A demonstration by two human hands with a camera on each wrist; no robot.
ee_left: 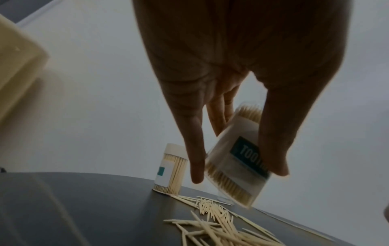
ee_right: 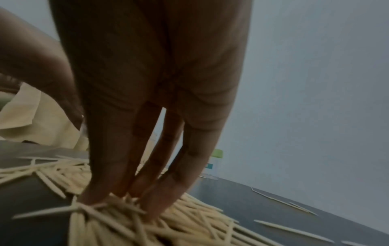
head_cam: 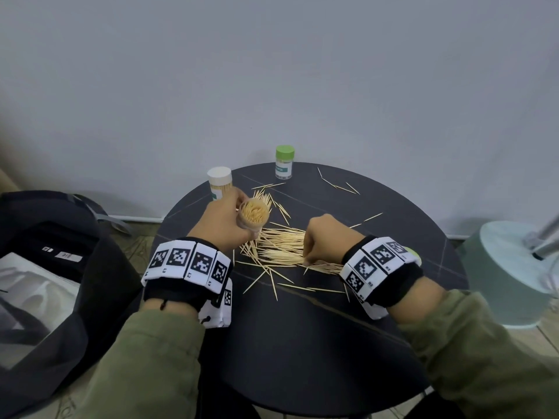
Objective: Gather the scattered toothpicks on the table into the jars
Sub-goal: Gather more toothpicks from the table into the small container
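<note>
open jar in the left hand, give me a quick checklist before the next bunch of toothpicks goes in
1. Open jar lid off, mouth clear: ok.
2. Left hand holds the jar firmly, thumb and fingers on its sides: ok.
3. Room left in the jar: not ok, it looks packed full.
4. Right hand has a bunch pinched: cannot tell, fingertips press on the toothpick pile but no lift shows.
5. Toothpicks aligned for insertion: not ok, many cross each other.
6. Spare jars: white-lidded jar and green-lidded jar both capped: not ok.
</note>
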